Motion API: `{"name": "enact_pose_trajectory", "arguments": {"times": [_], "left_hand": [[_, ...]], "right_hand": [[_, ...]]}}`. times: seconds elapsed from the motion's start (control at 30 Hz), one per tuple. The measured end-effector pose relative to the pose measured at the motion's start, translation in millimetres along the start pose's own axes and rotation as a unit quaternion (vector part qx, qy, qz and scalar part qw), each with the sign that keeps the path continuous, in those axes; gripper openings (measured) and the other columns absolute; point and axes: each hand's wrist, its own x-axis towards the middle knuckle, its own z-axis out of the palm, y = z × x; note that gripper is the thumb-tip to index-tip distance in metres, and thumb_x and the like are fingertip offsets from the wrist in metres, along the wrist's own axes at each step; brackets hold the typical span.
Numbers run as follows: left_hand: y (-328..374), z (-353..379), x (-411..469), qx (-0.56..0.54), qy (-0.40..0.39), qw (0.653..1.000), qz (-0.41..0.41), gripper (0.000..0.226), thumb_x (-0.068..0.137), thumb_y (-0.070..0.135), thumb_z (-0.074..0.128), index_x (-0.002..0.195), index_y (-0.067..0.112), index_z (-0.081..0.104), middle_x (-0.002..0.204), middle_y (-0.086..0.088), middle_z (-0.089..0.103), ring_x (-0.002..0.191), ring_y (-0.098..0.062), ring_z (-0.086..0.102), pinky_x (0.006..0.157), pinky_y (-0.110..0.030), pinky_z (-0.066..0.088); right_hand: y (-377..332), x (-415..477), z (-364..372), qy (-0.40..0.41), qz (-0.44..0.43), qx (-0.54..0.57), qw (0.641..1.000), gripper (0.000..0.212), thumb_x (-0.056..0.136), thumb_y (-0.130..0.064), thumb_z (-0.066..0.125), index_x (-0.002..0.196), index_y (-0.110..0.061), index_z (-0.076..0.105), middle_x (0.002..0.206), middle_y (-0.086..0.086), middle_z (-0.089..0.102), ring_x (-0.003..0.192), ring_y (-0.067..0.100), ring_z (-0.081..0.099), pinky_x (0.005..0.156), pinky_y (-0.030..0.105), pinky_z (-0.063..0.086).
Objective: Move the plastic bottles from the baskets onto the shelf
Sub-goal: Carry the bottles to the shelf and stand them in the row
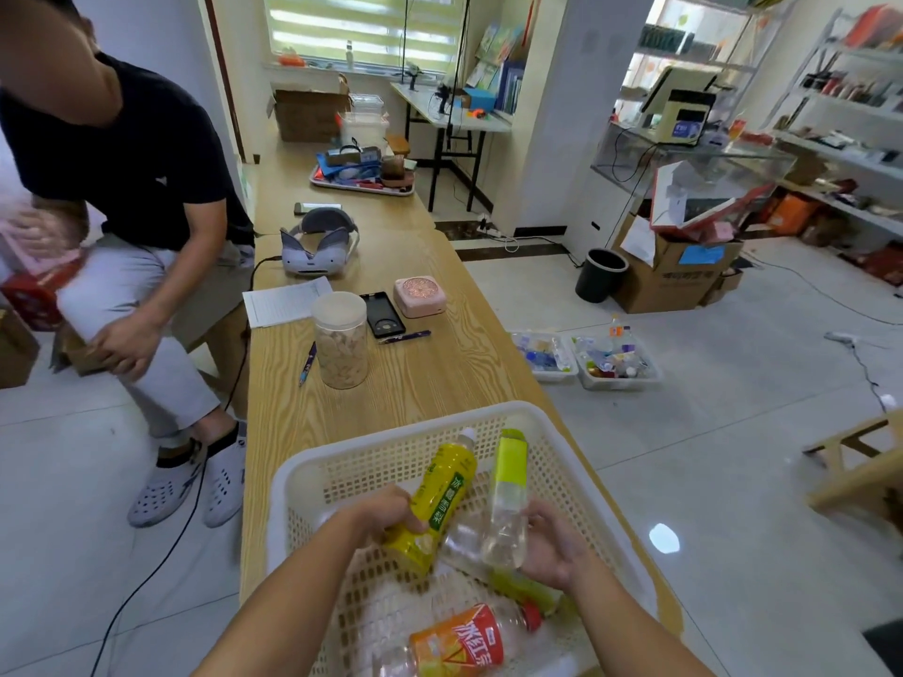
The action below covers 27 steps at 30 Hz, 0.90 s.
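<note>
Head view: nearest lies an orange-label bottle (459,642) with a red cap and large white Chinese characters, on its side in the bottom of a cream lattice basket (303,481) that sits on the near end of a wooden table (415,383). Four bottles can be counted in the basket, and a clear shape among them may be a fifth, though I cannot tell. A green bottle (530,589) lies under the right wrist. The left hand (391,517) reaches in palm down, fingers curled tight around the lower body of a yellow bottle (442,491), whose green strip carries white Chinese characters. The right hand (552,547) cups and grasps the base of a clear bottle (508,500) with a lime-green label. Both held bottles tilt with caps pointing away, inside the basket walls. Farther along the table stand one clear jar (341,342), two pens (404,336), one black phone (382,315), one pink box (420,296), a sheet of paper (288,300) and a grey headset (317,246). On the floor to the right sit two white bins (615,364) of small items. A seated person (146,163) is at left, and shelves (840,114) line the far right wall.
</note>
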Motion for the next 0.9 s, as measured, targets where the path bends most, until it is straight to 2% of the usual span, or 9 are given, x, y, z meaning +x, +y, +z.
{"name": "enact_pose_trajectory", "arguments": {"times": [0.1,0.2,0.27,0.37,0.5,0.63,0.7,0.83,0.9], "left_hand": [[8,5,-11,-0.061,-0.013,0.998,0.022,0.03,0.087,0.004,0.065,0.117,0.006,0.062,0.105,-0.011,0.068,0.096,-0.027,0.064,0.082,-0.034,0.052],[7,12,-24,-0.127,-0.023,0.99,0.051,0.03,0.089,0.0,0.06,0.118,0.005,0.061,0.102,-0.012,0.066,0.093,-0.026,0.061,0.075,-0.032,0.051],[6,16,-36,-0.171,-0.032,0.982,0.071,0.029,0.09,0.0,0.057,0.118,0.007,0.06,0.102,-0.013,0.065,0.089,-0.025,0.06,0.072,-0.031,0.051],[6,24,-57,-0.229,-0.032,0.968,0.102,0.027,0.09,0.0,0.054,0.115,0.009,0.061,0.095,-0.009,0.066,0.083,-0.022,0.061,0.072,-0.032,0.051],[9,31,-88,-0.273,-0.031,0.951,0.14,0.027,0.087,0.002,0.052,0.112,0.008,0.059,0.078,-0.005,0.062,0.066,-0.015,0.059,0.062,-0.026,0.048],[13,44,-111,-0.348,-0.023,0.93,0.118,0.003,0.083,0.008,0.054,0.081,0.008,0.057,0.053,0.002,0.039,0.044,-0.01,0.042,0.049,-0.024,0.044],[15,55,-117,-0.365,-0.028,0.923,0.118,0.016,0.085,0.009,0.052,0.071,0.013,0.048,0.049,0.005,0.03,0.04,-0.009,0.035,0.049,-0.023,0.042],[22,74,-131,-0.338,-0.038,0.932,0.126,0.004,0.087,0.007,0.049,0.091,0.007,0.051,0.071,-0.006,0.04,0.062,-0.016,0.039,0.065,-0.032,0.039],[27,78,-134,-0.313,-0.049,0.939,0.135,0.017,0.087,0.006,0.051,0.102,0.002,0.054,0.086,-0.014,0.049,0.074,-0.023,0.048,0.071,-0.036,0.044]], "right_hand": [[0,-9,2,-0.069,-0.032,-0.018,0.997,0.069,0.045,0.002,0.083,0.109,0.008,0.06,0.101,0.025,0.062,0.09,0.04,0.065,0.097,0.052,0.041],[-1,-19,11,-0.103,-0.071,-0.023,0.992,0.059,0.049,-0.004,0.086,0.104,0.005,0.069,0.094,0.02,0.067,0.086,0.034,0.066,0.087,0.048,0.051],[2,-28,21,-0.118,-0.088,-0.028,0.989,0.042,0.07,-0.018,0.078,0.106,0.001,0.069,0.097,0.016,0.065,0.091,0.034,0.064,0.097,0.051,0.045],[2,-36,32,-0.092,-0.088,-0.008,0.992,0.05,0.079,-0.038,0.067,0.116,-0.006,0.054,0.106,0.014,0.051,0.101,0.033,0.048,0.111,0.05,0.025],[0,-60,41,-0.09,-0.142,-0.05,0.984,0.063,0.06,-0.018,0.087,0.111,-0.004,0.054,0.094,0.014,0.057,0.082,0.03,0.059,0.092,0.048,0.043],[2,-87,41,-0.084,-0.135,-0.052,0.986,0.05,0.07,-0.012,0.067,0.115,0.001,0.053,0.101,0.022,0.054,0.091,0.036,0.055,0.108,0.051,0.032],[8,-95,39,-0.071,-0.15,-0.039,0.985,0.047,0.075,-0.015,0.066,0.119,0.001,0.054,0.105,0.023,0.058,0.094,0.035,0.057,0.105,0.05,0.036],[19,-114,41,-0.062,-0.18,-0.025,0.981,0.063,0.072,-0.02,0.076,0.126,0.003,0.052,0.101,0.023,0.063,0.083,0.033,0.065,0.08,0.046,0.055],[18,-123,37,-0.059,-0.204,-0.026,0.977,0.063,0.07,-0.018,0.077,0.123,0.007,0.054,0.096,0.026,0.067,0.077,0.035,0.07,0.072,0.048,0.059]]}}
